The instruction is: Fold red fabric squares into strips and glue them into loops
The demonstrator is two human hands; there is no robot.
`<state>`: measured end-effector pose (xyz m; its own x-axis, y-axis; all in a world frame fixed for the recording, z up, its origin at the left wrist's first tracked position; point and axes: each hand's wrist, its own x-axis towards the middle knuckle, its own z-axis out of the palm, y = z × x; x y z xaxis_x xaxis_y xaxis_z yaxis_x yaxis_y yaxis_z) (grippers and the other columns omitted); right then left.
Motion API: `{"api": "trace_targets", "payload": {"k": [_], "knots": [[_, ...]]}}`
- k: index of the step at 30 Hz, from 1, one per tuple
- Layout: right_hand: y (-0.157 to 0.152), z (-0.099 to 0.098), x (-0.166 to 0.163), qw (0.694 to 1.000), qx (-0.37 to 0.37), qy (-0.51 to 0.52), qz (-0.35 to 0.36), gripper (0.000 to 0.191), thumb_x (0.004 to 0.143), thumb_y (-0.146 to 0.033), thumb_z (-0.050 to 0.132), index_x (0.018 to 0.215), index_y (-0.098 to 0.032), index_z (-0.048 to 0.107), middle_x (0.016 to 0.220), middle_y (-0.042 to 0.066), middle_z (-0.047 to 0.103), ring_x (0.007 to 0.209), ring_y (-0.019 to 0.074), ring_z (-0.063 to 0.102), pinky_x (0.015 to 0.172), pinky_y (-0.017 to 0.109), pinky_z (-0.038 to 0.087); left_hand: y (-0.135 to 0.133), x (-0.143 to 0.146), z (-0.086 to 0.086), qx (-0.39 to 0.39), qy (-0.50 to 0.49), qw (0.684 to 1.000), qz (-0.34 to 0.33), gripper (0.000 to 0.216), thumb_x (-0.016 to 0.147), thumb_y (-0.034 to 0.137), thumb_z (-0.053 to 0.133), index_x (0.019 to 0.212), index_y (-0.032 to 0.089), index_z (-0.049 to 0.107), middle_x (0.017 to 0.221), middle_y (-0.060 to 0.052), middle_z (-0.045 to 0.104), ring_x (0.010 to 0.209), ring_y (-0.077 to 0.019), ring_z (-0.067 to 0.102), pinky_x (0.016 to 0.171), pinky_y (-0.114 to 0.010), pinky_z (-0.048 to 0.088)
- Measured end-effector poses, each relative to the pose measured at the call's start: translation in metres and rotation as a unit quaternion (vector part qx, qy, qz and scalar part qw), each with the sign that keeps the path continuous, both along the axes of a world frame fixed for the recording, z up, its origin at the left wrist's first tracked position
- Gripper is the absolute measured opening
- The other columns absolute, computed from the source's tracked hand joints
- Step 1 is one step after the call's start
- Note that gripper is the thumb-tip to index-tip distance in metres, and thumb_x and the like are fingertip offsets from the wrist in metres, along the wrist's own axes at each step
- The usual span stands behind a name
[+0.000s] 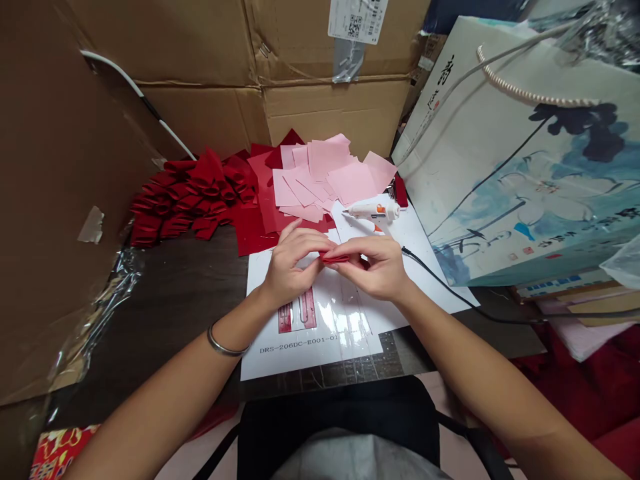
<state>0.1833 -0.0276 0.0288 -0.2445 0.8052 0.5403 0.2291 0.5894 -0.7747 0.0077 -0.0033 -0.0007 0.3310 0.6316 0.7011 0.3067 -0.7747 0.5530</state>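
Note:
Both of my hands meet over a white printed sheet (310,333) on the dark table. My left hand (290,260) and my right hand (377,267) pinch the same small folded red paper piece (334,257) between their fingertips. A metal bangle sits on my left wrist. Just beyond my fingers lies a white and orange glue gun (374,211), its black cord running off to the right. A pile of folded red paper pieces (193,197) lies at the back left. Loose pink paper squares (327,175) and flat red squares (260,220) are spread behind my hands.
Brown cardboard boxes (240,73) wall in the back and the left side. A large gift bag with a blue flower print (525,167) leans at the right over stacked flat boxes. The table's near edge is at my lap.

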Motion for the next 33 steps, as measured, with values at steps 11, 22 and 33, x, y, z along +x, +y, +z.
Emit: {"api": "trace_targets", "payload": {"k": [11,22,33], "knots": [[0.004,0.002,-0.001,0.961,-0.185,0.203,-0.033,0.005,0.073,-0.031,0.077,0.071,-0.027,0.075,0.052,-0.005,0.052,0.050,0.0097,0.039,0.051,0.029,0.031,-0.002,0.003,0.000,-0.143,-0.067,0.988,-0.001,0.008,0.081,0.030,0.070,0.082,0.023,0.071,0.088,-0.002,0.075,0.086,-0.0188,0.069,0.111,-0.048,0.037],[0.016,-0.006,-0.008,0.867,-0.369,0.324,-0.088,0.030,0.068,-0.044,0.077,0.071,-0.023,0.057,0.058,-0.007,0.030,0.048,0.0081,0.018,0.044,0.030,0.017,0.001,0.010,0.001,-0.380,-0.215,0.899,0.038,0.033,0.066,0.043,0.082,0.082,0.015,0.075,0.073,-0.005,0.075,0.065,-0.0166,0.068,0.062,-0.028,0.054],[0.023,-0.017,-0.004,0.869,-0.378,0.305,-0.099,0.033,0.068,-0.050,0.076,0.074,-0.023,0.057,0.056,-0.007,0.027,0.048,0.0090,0.016,0.045,0.030,0.016,-0.001,0.009,0.003,-0.397,-0.193,0.897,-0.026,0.046,0.090,0.057,0.054,0.079,0.019,0.076,0.084,-0.006,0.075,0.084,-0.0193,0.069,0.082,-0.032,0.053]]}}
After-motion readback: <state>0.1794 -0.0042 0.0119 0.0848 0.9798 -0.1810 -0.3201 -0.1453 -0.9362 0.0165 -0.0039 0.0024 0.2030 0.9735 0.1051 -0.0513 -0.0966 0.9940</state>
